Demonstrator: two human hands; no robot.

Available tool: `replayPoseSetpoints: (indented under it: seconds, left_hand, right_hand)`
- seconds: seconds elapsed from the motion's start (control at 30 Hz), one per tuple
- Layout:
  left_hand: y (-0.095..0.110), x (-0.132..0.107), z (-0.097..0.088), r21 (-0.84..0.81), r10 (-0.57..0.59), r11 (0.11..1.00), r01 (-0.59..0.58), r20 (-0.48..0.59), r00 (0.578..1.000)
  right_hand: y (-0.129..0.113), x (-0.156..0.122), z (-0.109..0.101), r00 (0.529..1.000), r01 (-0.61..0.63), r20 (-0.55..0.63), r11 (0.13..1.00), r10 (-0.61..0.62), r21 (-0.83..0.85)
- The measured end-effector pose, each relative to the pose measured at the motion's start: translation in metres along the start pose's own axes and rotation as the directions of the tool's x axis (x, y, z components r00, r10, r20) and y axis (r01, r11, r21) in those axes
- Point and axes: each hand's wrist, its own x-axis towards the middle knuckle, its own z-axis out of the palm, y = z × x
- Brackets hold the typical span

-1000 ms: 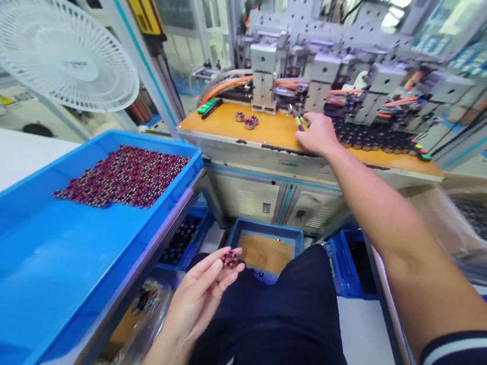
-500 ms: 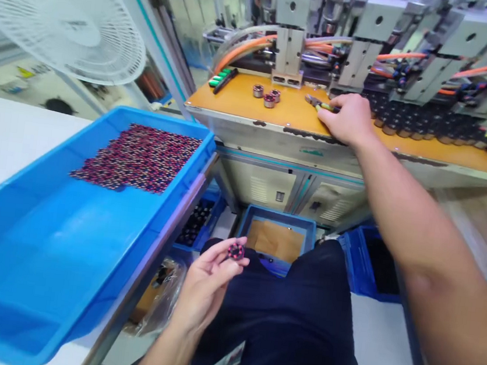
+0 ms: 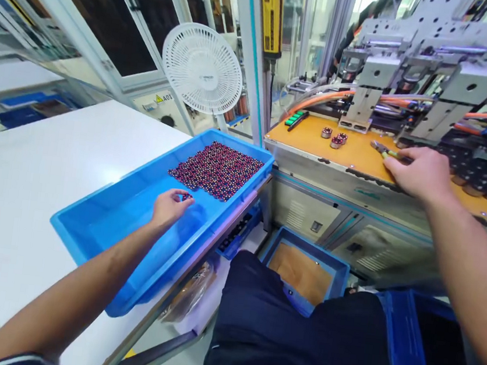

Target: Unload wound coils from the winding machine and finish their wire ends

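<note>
My left hand (image 3: 169, 206) reaches into the big blue tray (image 3: 102, 219) on the white table and pinches a small red-and-black ring part (image 3: 187, 198) at its fingertips, just short of the flat layer of many such ring parts (image 3: 217, 169) at the tray's far end. My right hand (image 3: 418, 173) rests on the orange machine deck (image 3: 352, 151), fingers curled over a pair of pliers with yellow-green handles (image 3: 384, 151). Three small round parts (image 3: 335, 138) stand on the deck left of the pliers.
A white fan (image 3: 202, 68) stands behind the tray. Grey machine heads with orange hoses (image 3: 413, 84) rise behind the deck, with a row of dark parts (image 3: 481, 183) at the right. Blue bins (image 3: 303, 271) sit on the floor by my knees.
My left hand has moved from my lap out into the blue tray, carrying the ring part. The view has swung left. My right hand stays on the pliers.
</note>
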Motion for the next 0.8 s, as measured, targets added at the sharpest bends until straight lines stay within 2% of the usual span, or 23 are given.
replayPoseSetpoints:
  seconds: [0.13, 0.23, 0.43, 0.63, 0.8]
  left_hand:
    - [-0.012, 0.029, 0.031, 0.117, 0.001, 0.993, -0.009, 0.065, 0.998]
    - [-0.017, 0.038, 0.043, 0.153, 0.029, 0.987, -0.043, 0.088, 0.996]
    - [-0.02, 0.044, 0.047, 0.147, 0.033, 0.988, -0.038, 0.035, 0.999]
    - [-0.015, 0.042, 0.045, 0.16, -0.019, 0.987, 0.016, 0.017, 1.0]
    - [-0.008, 0.035, 0.043, 0.219, -0.063, 0.974, 0.058, 0.015, 0.998]
  right_hand:
    - [0.0, -0.001, 0.0, 1.0, 0.022, -0.006, 1.0, -0.022, -0.002]
    - [0.002, -0.002, 0.001, 0.999, 0.041, -0.018, 0.999, -0.041, -0.016]
    - [0.007, 0.003, 0.009, 0.997, 0.056, -0.042, 0.998, -0.057, -0.026]
    - [0.01, 0.002, 0.013, 0.99, 0.128, -0.055, 0.992, -0.128, -0.002]
    - [0.007, 0.0, 0.013, 0.996, 0.078, -0.036, 0.997, -0.077, 0.026]
